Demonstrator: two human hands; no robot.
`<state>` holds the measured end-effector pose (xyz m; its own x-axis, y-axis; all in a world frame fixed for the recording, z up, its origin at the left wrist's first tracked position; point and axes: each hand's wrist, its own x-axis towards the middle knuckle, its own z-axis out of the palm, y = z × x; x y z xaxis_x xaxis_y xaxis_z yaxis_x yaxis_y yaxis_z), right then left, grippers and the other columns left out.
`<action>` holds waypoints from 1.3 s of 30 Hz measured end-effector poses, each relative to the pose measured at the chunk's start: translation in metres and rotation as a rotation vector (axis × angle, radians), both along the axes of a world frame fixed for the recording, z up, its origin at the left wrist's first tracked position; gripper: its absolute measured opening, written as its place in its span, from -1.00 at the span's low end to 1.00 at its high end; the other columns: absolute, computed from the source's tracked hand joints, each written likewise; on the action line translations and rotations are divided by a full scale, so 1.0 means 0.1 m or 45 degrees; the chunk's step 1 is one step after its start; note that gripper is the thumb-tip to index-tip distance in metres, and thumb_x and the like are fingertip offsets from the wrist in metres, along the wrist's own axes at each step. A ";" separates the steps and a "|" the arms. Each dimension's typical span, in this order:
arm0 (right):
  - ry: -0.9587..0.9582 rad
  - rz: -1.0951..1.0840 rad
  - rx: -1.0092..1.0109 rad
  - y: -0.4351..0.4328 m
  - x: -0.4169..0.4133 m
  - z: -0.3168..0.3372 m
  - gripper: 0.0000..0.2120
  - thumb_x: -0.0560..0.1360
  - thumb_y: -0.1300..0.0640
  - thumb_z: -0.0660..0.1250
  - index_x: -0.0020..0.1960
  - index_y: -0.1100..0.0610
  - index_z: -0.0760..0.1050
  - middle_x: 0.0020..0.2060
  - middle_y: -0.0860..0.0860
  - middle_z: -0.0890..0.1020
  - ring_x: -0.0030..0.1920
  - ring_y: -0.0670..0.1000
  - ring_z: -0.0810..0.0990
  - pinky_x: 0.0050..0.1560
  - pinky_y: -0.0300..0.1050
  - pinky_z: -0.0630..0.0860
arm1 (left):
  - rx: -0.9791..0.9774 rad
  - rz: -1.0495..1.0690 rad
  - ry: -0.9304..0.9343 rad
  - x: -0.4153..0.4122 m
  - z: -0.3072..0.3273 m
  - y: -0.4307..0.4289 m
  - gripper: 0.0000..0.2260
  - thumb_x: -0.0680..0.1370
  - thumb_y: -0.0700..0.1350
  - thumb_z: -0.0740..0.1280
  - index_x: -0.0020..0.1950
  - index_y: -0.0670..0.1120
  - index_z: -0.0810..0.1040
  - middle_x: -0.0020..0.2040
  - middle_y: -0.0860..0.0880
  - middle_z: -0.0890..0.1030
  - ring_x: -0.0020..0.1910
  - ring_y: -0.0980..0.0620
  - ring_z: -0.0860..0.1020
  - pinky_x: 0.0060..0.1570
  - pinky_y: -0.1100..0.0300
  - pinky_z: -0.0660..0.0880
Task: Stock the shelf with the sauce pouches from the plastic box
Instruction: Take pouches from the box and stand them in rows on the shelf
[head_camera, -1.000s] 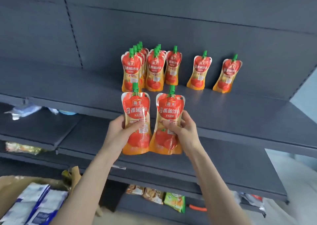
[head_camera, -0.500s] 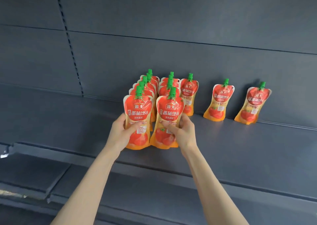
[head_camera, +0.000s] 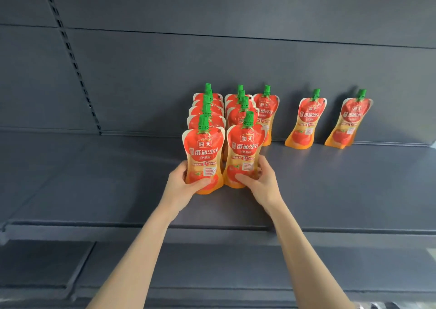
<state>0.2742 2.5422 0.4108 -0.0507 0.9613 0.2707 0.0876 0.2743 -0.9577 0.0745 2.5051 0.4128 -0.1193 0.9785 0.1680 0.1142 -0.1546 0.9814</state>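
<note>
Now L hand [head_camera: 181, 186] grips glossy waisted pouch [head_camera: 204, 150], R hand [head_camera: 262, 183] its twin [head_camera: 245, 148], at matte shelf [head_camera: 342, 190].

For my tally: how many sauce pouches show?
12 pouches: one in left hand, one in right hand, four behind the first, three behind the second, three along the back; others possibly hidden.
</note>
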 end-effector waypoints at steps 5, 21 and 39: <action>-0.166 -0.169 0.046 0.04 0.02 -0.05 -0.60 0.39 0.24 0.47 0.15 0.06 0.41 -0.02 -0.09 0.61 -0.04 -0.15 0.59 -0.12 -0.44 0.51 | 0.004 0.006 0.018 0.00 -0.03 0.01 -0.65 0.38 -0.06 0.50 0.06 0.19 0.46 0.02 0.18 0.61 0.00 0.17 0.60 -0.23 0.39 0.53; -0.336 -0.175 0.009 0.24 -0.05 -0.02 -0.53 0.49 0.19 0.38 0.34 0.11 0.29 0.22 0.05 0.55 0.21 0.05 0.53 0.13 -0.15 0.43 | 0.029 0.063 0.103 -0.01 -0.11 0.05 -0.64 0.40 -0.02 0.47 0.13 0.10 0.45 0.04 0.14 0.59 0.04 0.10 0.58 -0.03 0.20 0.54; -0.354 -0.178 -0.036 0.20 -0.04 0.00 -0.51 0.51 0.17 0.35 0.37 0.11 0.25 0.28 0.06 0.50 0.28 0.08 0.49 0.22 -0.05 0.44 | 0.012 0.091 0.161 0.02 -0.11 0.03 -0.60 0.41 -0.02 0.46 0.17 0.08 0.39 0.09 0.11 0.55 0.05 0.09 0.56 -0.01 0.20 0.52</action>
